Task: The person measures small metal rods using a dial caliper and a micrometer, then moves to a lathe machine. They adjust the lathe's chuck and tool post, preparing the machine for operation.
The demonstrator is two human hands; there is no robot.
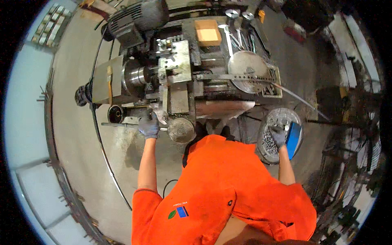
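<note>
My left hand (149,124), in a grey-blue glove, is closed around a metal lever (130,125) at the front of a lathe-like machine (175,61). Just right of that hand is a round metal disc or knob (181,130). Off to the right, my gloved right hand (277,136) reaches into a round basket (264,153) of small shiny metal parts (269,144). Its fingers are curled down among the parts, and what they grip is hidden. A blue tray or box (293,140) sits in the basket beside this hand.
A large electric motor (141,18) stands at the machine's back left. An open cardboard box (208,32), wrenches (230,38) and a round metal plate (247,69) rest on the machine bed. A long rod (302,100) juts out to the right. A cable (102,151) crosses the floor at left.
</note>
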